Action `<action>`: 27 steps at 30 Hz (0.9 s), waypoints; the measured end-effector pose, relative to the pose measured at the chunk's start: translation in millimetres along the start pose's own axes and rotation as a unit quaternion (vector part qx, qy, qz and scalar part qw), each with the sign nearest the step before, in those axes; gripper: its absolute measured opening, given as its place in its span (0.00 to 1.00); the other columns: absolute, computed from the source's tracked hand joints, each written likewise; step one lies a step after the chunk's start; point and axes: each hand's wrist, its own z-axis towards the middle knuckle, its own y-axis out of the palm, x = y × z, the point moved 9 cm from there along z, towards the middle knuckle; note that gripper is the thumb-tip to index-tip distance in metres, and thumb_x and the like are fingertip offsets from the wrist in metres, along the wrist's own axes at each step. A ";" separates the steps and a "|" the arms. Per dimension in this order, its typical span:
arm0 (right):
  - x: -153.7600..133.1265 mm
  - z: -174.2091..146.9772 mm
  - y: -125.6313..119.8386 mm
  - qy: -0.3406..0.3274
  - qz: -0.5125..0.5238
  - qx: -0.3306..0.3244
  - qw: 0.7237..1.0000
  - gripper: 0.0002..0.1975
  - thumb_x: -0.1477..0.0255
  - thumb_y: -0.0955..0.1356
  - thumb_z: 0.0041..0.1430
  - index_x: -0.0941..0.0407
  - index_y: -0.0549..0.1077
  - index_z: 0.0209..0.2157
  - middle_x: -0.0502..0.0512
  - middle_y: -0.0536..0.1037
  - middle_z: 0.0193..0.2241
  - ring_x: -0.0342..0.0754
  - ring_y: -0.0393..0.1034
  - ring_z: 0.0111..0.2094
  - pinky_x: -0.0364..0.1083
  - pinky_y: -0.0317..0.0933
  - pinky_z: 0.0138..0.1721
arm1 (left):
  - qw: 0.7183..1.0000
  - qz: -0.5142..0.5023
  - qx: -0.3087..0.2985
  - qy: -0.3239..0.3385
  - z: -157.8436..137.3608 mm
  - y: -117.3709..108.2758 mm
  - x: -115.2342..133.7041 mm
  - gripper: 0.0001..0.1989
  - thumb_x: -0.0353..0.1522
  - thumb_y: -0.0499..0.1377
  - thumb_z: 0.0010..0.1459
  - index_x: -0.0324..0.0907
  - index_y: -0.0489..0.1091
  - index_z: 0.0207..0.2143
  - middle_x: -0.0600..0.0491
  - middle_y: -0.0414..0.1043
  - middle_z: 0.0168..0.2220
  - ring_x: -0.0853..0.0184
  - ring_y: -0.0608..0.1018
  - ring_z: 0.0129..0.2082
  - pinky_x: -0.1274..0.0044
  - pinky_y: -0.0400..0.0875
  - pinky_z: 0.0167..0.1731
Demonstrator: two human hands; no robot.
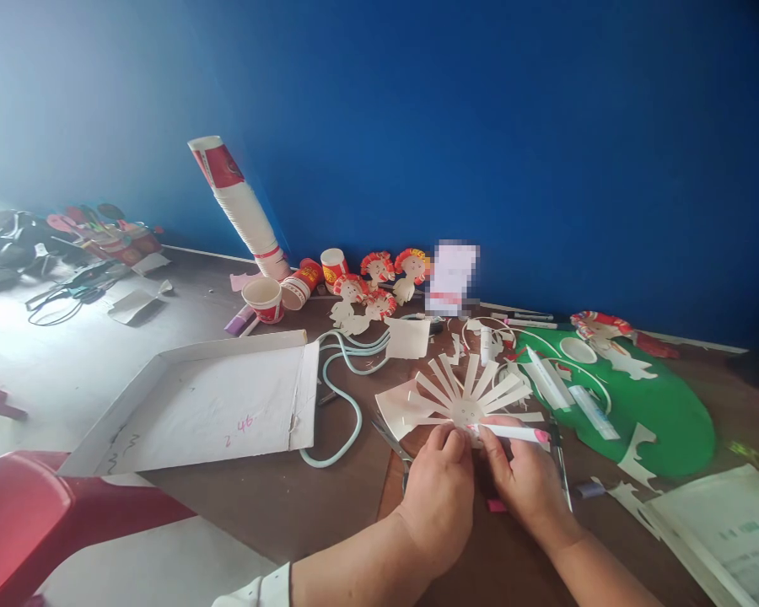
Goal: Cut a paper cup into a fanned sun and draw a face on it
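Note:
A paper cup cut into strips (466, 411) lies splayed like a fan in front of me, with small marks drawn on its round base. My left hand (439, 485) is closed at its near edge, fingertips pinching the paper. In my right hand (526, 474) is a white marker (512, 432) with a pink end, held almost flat. Its tip points left at the cup's base, partly hidden by my fingers. Left of my left hand lie scissors (392, 441), their handles mostly covered. A piece of cream paper (392, 406) sits under the strips.
A white box lid (228, 405) lies at left beside a pale blue cord (359, 405). Stacked paper cups (246, 215) lean on the blue wall; several paper lion figures (379, 268) stand nearby. Glue tubes (591, 411) rest on a green sheet (664, 413). A red chair (25, 514) is at lower left.

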 end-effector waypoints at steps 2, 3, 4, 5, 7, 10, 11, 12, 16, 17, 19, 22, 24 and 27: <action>-0.4 -0.2 0.0 -0.005 -0.003 0.004 1.000 0.11 0.65 0.60 0.65 0.56 0.70 0.38 0.58 0.79 0.31 0.52 0.76 0.33 0.46 0.68 0.33 | 1.000 0.001 -0.001 -0.006 -0.4 -0.1 -0.7 0.15 0.25 0.47 0.59 0.37 0.66 0.46 0.45 0.65 0.47 0.60 0.67 0.48 0.69 0.68 0.50; -0.6 -0.3 -0.1 -0.007 -0.004 0.005 1.000 0.11 0.65 0.60 0.65 0.57 0.70 0.38 0.58 0.79 0.31 0.52 0.76 0.33 0.46 0.68 0.33 | 1.000 0.001 -0.001 -0.008 -0.6 -0.3 -0.9 0.15 0.25 0.47 0.59 0.36 0.66 0.47 0.44 0.65 0.47 0.60 0.67 0.48 0.69 0.68 0.50; -0.8 -0.6 -0.2 -0.008 -0.005 0.005 1.000 0.11 0.65 0.60 0.65 0.57 0.70 0.38 0.58 0.78 0.31 0.52 0.76 0.33 0.46 0.68 0.32 | 1.000 0.001 -0.002 -0.008 -0.8 -0.4 -0.8 0.15 0.25 0.47 0.59 0.36 0.65 0.47 0.44 0.65 0.47 0.59 0.67 0.48 0.68 0.68 0.50; -0.7 -0.9 -0.3 -0.009 -0.006 0.005 1.000 0.11 0.65 0.60 0.65 0.57 0.70 0.38 0.58 0.78 0.31 0.51 0.76 0.33 0.46 0.68 0.32 | 1.000 0.003 -0.002 -0.006 -0.8 -0.5 -0.5 0.15 0.25 0.48 0.59 0.36 0.65 0.47 0.44 0.65 0.47 0.59 0.67 0.49 0.68 0.68 0.50; -0.5 -1.7 -1.1 -0.008 -0.008 0.006 1.000 0.11 0.66 0.61 0.65 0.57 0.70 0.38 0.58 0.78 0.31 0.51 0.76 0.33 0.45 0.68 0.32 | 1.000 0.007 0.002 0.004 -0.8 -1.1 0.6 0.15 0.24 0.48 0.58 0.37 0.65 0.47 0.44 0.65 0.46 0.59 0.66 0.49 0.68 0.68 0.50; -0.7 -2.6 -2.4 -0.009 -0.010 0.006 1.000 0.11 0.66 0.60 0.65 0.57 0.70 0.38 0.58 0.78 0.31 0.51 0.75 0.33 0.45 0.68 0.32 | 1.000 0.009 0.014 0.016 -0.7 -2.6 1.7 0.15 0.23 0.48 0.56 0.37 0.66 0.45 0.45 0.65 0.45 0.60 0.66 0.48 0.69 0.68 0.50; -0.7 -2.6 -2.5 -0.009 -0.011 0.006 1.000 0.11 0.66 0.60 0.65 0.57 0.70 0.38 0.58 0.78 0.31 0.51 0.75 0.33 0.45 0.68 0.33 | 1.000 0.008 0.017 0.019 -0.7 -3.1 2.0 0.15 0.23 0.48 0.56 0.37 0.66 0.46 0.45 0.65 0.45 0.60 0.66 0.48 0.69 0.68 0.50; -0.8 -2.5 -2.5 -0.009 -0.011 0.005 1.000 0.11 0.66 0.60 0.65 0.57 0.70 0.38 0.58 0.78 0.31 0.51 0.75 0.33 0.45 0.68 0.32 | 1.000 0.008 0.020 0.021 -0.7 -3.5 2.2 0.16 0.23 0.48 0.56 0.38 0.66 0.46 0.46 0.65 0.45 0.60 0.66 0.48 0.70 0.68 0.50; -0.5 -1.3 -2.6 -0.009 -0.009 0.006 1.000 0.11 0.66 0.60 0.65 0.57 0.70 0.38 0.58 0.78 0.31 0.51 0.75 0.33 0.46 0.68 0.33 | 0.999 0.007 0.025 0.023 -1.5 -4.9 3.5 0.15 0.23 0.48 0.56 0.39 0.66 0.45 0.46 0.65 0.44 0.61 0.67 0.47 0.70 0.68 0.49; -0.4 -1.1 -3.2 -0.010 -0.007 0.009 1.000 0.11 0.66 0.61 0.64 0.57 0.70 0.38 0.58 0.78 0.31 0.51 0.75 0.34 0.46 0.68 0.34 | 0.999 0.008 0.026 0.023 -1.8 -5.2 3.8 0.15 0.23 0.48 0.57 0.40 0.66 0.45 0.47 0.65 0.44 0.61 0.67 0.47 0.70 0.68 0.49; -0.4 -1.0 -5.0 -0.013 -0.001 0.019 1.000 0.11 0.65 0.61 0.64 0.57 0.70 0.38 0.58 0.78 0.32 0.52 0.75 0.34 0.47 0.68 0.35 | 0.999 0.010 0.026 0.022 -2.3 -5.9 4.3 0.15 0.23 0.48 0.57 0.40 0.66 0.45 0.47 0.65 0.44 0.61 0.66 0.48 0.71 0.68 0.49; -0.6 -1.2 -6.7 -0.016 0.007 0.030 0.999 0.11 0.65 0.61 0.64 0.57 0.70 0.38 0.59 0.78 0.32 0.52 0.75 0.34 0.48 0.68 0.36 | 0.999 0.014 0.017 0.023 -2.2 -5.9 5.3 0.16 0.22 0.48 0.57 0.39 0.66 0.46 0.46 0.65 0.45 0.60 0.66 0.48 0.70 0.67 0.50; -0.8 -1.5 -5.9 -0.015 0.006 0.028 0.999 0.11 0.65 0.61 0.64 0.56 0.70 0.38 0.59 0.78 0.32 0.52 0.75 0.35 0.48 0.68 0.36 | 1.000 0.018 0.008 0.018 -1.6 -5.2 4.8 0.16 0.23 0.48 0.57 0.37 0.66 0.47 0.45 0.65 0.45 0.60 0.66 0.48 0.70 0.67 0.50; -1.6 -1.5 -4.2 -0.014 0.003 0.018 1.000 0.11 0.65 0.61 0.64 0.56 0.70 0.38 0.58 0.78 0.32 0.52 0.75 0.35 0.48 0.69 0.35 | 1.000 0.020 -0.001 0.006 -1.0 -4.0 3.0 0.16 0.23 0.48 0.57 0.36 0.66 0.47 0.45 0.65 0.45 0.60 0.67 0.48 0.71 0.67 0.50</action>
